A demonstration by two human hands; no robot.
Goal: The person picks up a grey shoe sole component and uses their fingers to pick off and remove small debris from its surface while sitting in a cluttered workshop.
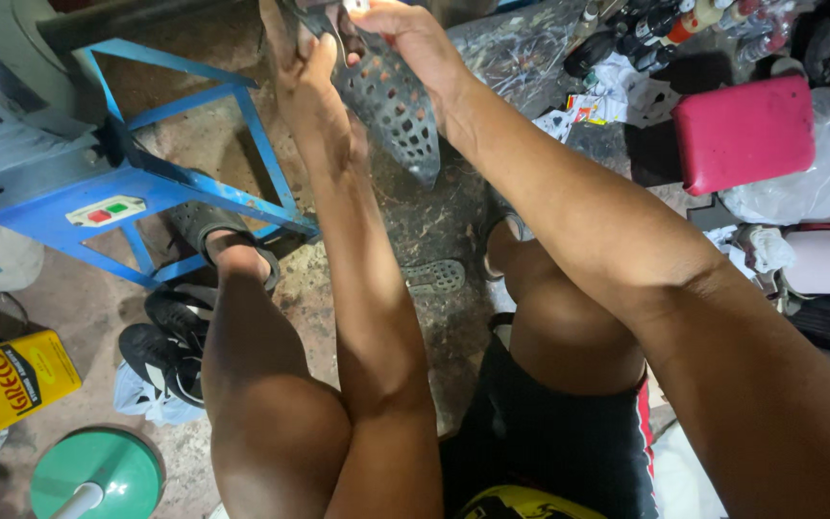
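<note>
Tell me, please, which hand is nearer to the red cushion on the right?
Right. The right hand grips the perforated grey shoe piece on the side facing the red cushion; the left hand holds its far side.

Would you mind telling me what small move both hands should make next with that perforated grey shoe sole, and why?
Probably lower the perforated sole slightly toward the lap. Both the left hand and right hand grip its upper end at the very top of the view, where that end is cut off; its tip hangs free below.
</note>
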